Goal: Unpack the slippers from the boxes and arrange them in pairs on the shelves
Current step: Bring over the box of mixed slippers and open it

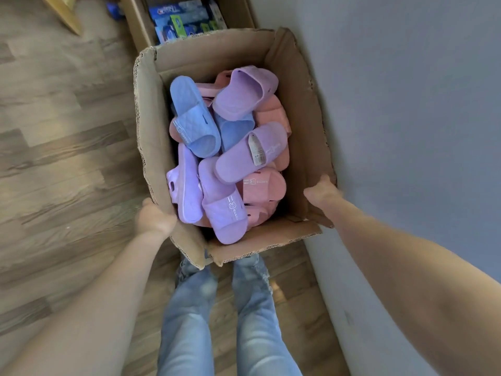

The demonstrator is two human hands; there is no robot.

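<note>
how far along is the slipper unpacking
Nothing looks done: the open brown cardboard box is heaped with purple, blue and pink slide slippers. In hand: left hand and right hand grip its sides. Left: all unpacking, pairing and shelving.

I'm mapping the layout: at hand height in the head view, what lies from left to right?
Wooden floor, left hand gripping the cardboard box, purple slipper, pink slipper, right hand gripping its right flap, grey wall.

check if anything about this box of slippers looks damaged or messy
The cardboard box has ragged, torn flap edges. Inside, the slippers lie in a jumbled heap, unpaired; one purple slipper carries a paper tag.
</note>
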